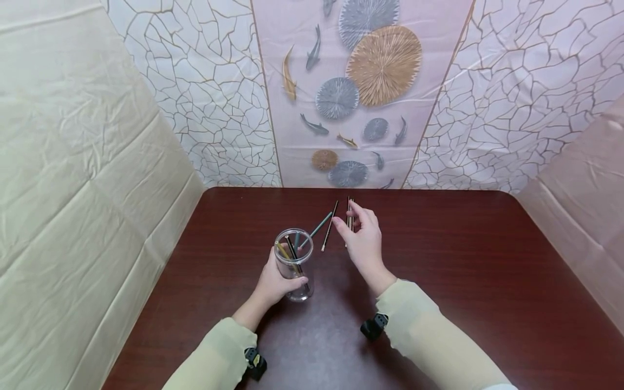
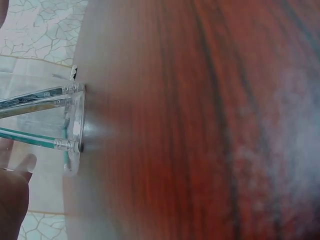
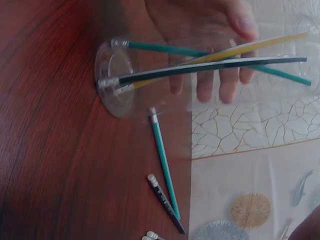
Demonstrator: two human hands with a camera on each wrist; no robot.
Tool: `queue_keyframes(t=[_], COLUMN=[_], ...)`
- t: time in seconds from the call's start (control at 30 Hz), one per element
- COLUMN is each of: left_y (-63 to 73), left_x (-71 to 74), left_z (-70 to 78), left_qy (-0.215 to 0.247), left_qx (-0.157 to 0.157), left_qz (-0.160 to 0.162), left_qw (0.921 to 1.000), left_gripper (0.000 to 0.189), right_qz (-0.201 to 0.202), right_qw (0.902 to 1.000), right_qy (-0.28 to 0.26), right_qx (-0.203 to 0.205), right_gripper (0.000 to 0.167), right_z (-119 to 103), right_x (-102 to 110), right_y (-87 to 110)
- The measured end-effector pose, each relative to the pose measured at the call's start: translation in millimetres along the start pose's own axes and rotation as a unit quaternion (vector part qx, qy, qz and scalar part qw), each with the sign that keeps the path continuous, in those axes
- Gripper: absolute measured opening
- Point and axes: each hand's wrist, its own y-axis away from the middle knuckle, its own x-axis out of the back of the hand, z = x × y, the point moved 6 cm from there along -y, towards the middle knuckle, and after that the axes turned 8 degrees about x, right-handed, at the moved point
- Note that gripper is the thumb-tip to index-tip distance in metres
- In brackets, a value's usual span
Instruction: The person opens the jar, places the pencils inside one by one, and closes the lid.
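Observation:
My left hand (image 1: 275, 278) grips a tall clear jar (image 1: 300, 295), its fingers and thumb wrapped around the side. Inside the jar lean a green pencil (image 3: 167, 49), a yellow pencil (image 3: 245, 48) and a black pencil (image 3: 200, 68), erasers at the bottom. My right hand (image 1: 364, 238) is above the table to the right of the jar, its thumb and fingers apart with nothing visible between them. Just beneath its fingers lie more pencils (image 1: 349, 214), partly covered by the hand. A loose black pencil (image 1: 329, 227) and a loose green pencil (image 1: 323, 222) lie between jar and hand.
The dark red-brown wooden table (image 1: 463, 271) ends at a patterned cloth wall (image 1: 317, 124) behind the pencils. Pale padded fabric (image 1: 122, 189) slopes along the left side, with similar fabric (image 1: 580, 200) on the right. Both wrists wear small black cameras (image 1: 374, 326).

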Motion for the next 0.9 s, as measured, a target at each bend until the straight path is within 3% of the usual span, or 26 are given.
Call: queue_keyframes(t=[0.43, 0.9], left_y=[-2.3, 0.4], left_x=[0.4, 1.4], left_z=[-3.6, 0.4], left_qy=[0.016, -0.024], left_qx=[-0.002, 0.003], left_qz=[-0.005, 0.006], left_qw=[0.9999, 0.9997], left_gripper=[0.075, 0.076], right_qz=[-0.007, -0.031], right_qw=[0.9988, 0.9923], right_qy=[0.041, 0.109], right_qx=[-0.025, -0.050], right_gripper=[0.060, 0.064], right_z=[23, 52], right_x=[1, 0], right_y=[-2.0, -1.2])
